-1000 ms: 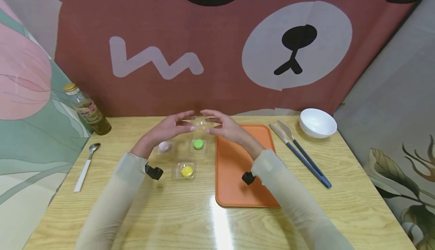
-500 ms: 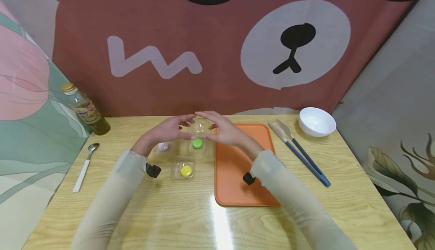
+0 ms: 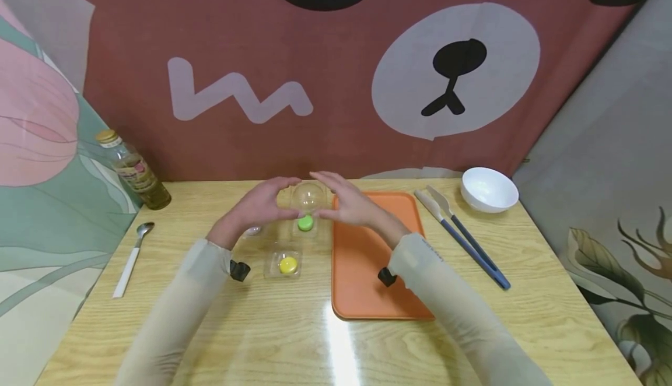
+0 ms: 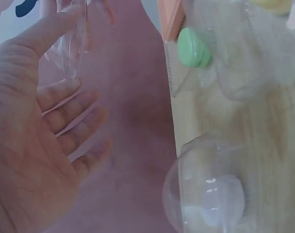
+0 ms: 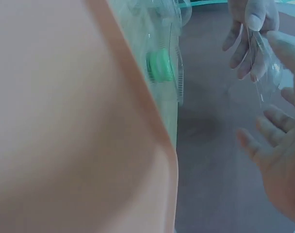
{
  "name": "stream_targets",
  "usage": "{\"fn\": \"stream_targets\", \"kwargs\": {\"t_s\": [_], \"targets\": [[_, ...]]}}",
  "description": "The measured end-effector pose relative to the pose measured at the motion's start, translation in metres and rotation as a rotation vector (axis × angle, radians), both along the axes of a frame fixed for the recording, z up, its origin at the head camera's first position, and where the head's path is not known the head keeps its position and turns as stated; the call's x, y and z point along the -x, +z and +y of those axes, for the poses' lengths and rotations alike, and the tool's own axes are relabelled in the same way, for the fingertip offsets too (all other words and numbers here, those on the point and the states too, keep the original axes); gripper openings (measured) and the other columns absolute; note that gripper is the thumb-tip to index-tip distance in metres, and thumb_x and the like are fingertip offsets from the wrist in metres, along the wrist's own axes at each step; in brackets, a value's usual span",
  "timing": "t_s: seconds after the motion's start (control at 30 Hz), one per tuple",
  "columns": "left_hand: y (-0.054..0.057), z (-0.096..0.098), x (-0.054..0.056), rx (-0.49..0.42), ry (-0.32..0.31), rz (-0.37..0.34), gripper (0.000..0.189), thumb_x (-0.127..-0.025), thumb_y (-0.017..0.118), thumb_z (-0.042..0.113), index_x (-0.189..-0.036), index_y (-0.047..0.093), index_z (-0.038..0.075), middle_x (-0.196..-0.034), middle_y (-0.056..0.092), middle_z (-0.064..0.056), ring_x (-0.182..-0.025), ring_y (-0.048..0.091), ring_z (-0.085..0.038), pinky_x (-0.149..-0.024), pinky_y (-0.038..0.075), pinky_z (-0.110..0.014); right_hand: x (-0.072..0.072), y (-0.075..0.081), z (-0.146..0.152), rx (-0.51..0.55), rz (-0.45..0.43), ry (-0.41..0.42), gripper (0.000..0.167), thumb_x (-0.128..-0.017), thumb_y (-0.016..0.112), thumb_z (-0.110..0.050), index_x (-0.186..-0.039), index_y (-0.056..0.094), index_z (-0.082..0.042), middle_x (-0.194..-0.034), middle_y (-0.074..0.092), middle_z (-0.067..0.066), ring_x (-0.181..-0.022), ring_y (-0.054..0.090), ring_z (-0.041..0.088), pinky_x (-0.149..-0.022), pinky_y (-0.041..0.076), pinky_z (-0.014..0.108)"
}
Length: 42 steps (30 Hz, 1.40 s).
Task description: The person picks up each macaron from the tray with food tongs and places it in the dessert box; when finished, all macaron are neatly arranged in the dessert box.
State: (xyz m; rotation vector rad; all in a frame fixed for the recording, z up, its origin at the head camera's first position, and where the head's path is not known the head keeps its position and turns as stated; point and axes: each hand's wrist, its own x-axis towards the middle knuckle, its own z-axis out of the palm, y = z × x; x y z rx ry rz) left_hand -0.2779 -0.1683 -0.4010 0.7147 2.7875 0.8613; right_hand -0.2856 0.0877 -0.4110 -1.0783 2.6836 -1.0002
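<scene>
A clear plastic dome lid (image 3: pixel 308 197) with a flat rim is up between both hands at the back of the table. My left hand (image 3: pixel 258 204) pinches its left edge between thumb and index finger; the other fingers (image 4: pixel 82 126) are spread in the left wrist view. On the opposite edge, my right hand (image 3: pixel 356 202) holds the lid with thumb and fingers. Just below it a green macaron (image 3: pixel 305 223) sits on a small clear base. A yellow macaron (image 3: pixel 288 265) lies nearer in a square clear pack. The pale lilac macaron (image 4: pixel 224 201), under a clear dome, is partly hidden by my left hand in the head view.
An orange tray (image 3: pixel 367 281) lies beneath my right forearm. Blue-handled tongs (image 3: pixel 472 245) and a white bowl (image 3: pixel 489 190) are farther right. At the left are a spoon (image 3: pixel 131 262) and an oil bottle (image 3: pixel 137 173). A red cloth hangs behind the table.
Between my hands the dome lid has come slightly lower and turned, so its round face shows more plainly. The fingers of both hands have shifted along its edges. The macarons stay put.
</scene>
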Motion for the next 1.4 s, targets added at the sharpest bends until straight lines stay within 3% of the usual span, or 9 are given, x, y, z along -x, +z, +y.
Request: {"fn": "stream_targets", "kwargs": {"t_s": [0.2,0.47,0.63,0.9,1.03,1.2,1.4], "targets": [[-0.007,0.002,-0.001,0.030,0.033,-0.014,0.086,-0.085,0.078,0.053,-0.154,0.044,0.015,-0.159,0.045,-0.007,-0.146,0.043,-0.031,-0.118,0.037,-0.056,0.002,-0.005,0.002,-0.076,0.040,-0.082,0.085,-0.088,0.077,-0.046,-0.159,0.036,-0.019,-0.155,0.047,0.009,-0.137,0.052,0.029,-0.112,0.045,0.054],[-0.014,0.002,-0.003,0.061,0.044,-0.003,0.088,-0.083,0.080,0.053,-0.154,0.045,0.016,-0.156,0.049,-0.007,-0.144,0.046,-0.031,-0.116,0.040,-0.055,0.001,-0.007,-0.001,-0.258,0.093,-0.096,0.086,-0.087,0.074,-0.055,-0.157,0.041,-0.016,-0.158,0.046,0.008,-0.144,0.046,0.031,-0.116,0.042,0.054],[-0.021,0.002,-0.002,0.139,0.041,0.023,0.089,-0.081,0.080,0.056,-0.153,0.046,0.017,-0.154,0.051,-0.008,-0.142,0.049,-0.032,-0.115,0.042,-0.055,0.001,-0.014,-0.004,-0.327,0.133,-0.095,0.082,-0.088,0.073,-0.056,-0.155,0.044,-0.016,-0.156,0.048,0.007,-0.139,0.051,0.028,-0.109,0.049,0.050],[-0.028,0.001,0.002,0.319,-0.012,0.130,0.086,-0.081,0.081,0.054,-0.151,0.050,0.014,-0.150,0.055,-0.012,-0.139,0.051,-0.034,-0.115,0.042,-0.053,0.002,-0.025,-0.014,-0.446,0.196,-0.078,0.081,-0.090,0.069,-0.059,-0.153,0.046,-0.014,-0.154,0.050,0.009,-0.139,0.051,0.027,-0.112,0.047,0.046],[-0.030,0.002,0.004,0.390,-0.047,0.149,0.086,-0.081,0.080,0.056,-0.149,0.051,0.013,-0.150,0.056,-0.011,-0.140,0.049,-0.035,-0.117,0.037,-0.056,0.000,-0.028,-0.019,-0.495,0.169,-0.079,0.082,-0.089,0.069,-0.060,-0.153,0.046,-0.012,-0.154,0.050,0.011,-0.139,0.052,0.029,-0.112,0.048,0.046],[-0.030,0.001,0.003,0.443,-0.060,0.117,0.085,-0.081,0.079,0.057,-0.149,0.052,0.014,-0.150,0.055,-0.012,-0.141,0.048,-0.036,-0.119,0.034,-0.057,-0.002,-0.032,-0.026,-0.525,0.146,-0.078,0.082,-0.088,0.070,-0.061,-0.151,0.048,-0.012,-0.152,0.052,0.011,-0.135,0.055,0.030,-0.109,0.049,0.046],[-0.032,0.000,0.003,0.445,-0.055,0.075,0.083,-0.082,0.079,0.056,-0.149,0.051,0.016,-0.151,0.054,-0.012,-0.140,0.049,-0.035,-0.120,0.034,-0.056,-0.002,-0.038,-0.031,-0.550,0.139,-0.093,0.083,-0.087,0.070,-0.063,-0.151,0.049,-0.012,-0.151,0.053,0.011,-0.133,0.057,0.031,-0.107,0.051,0.047]]}}
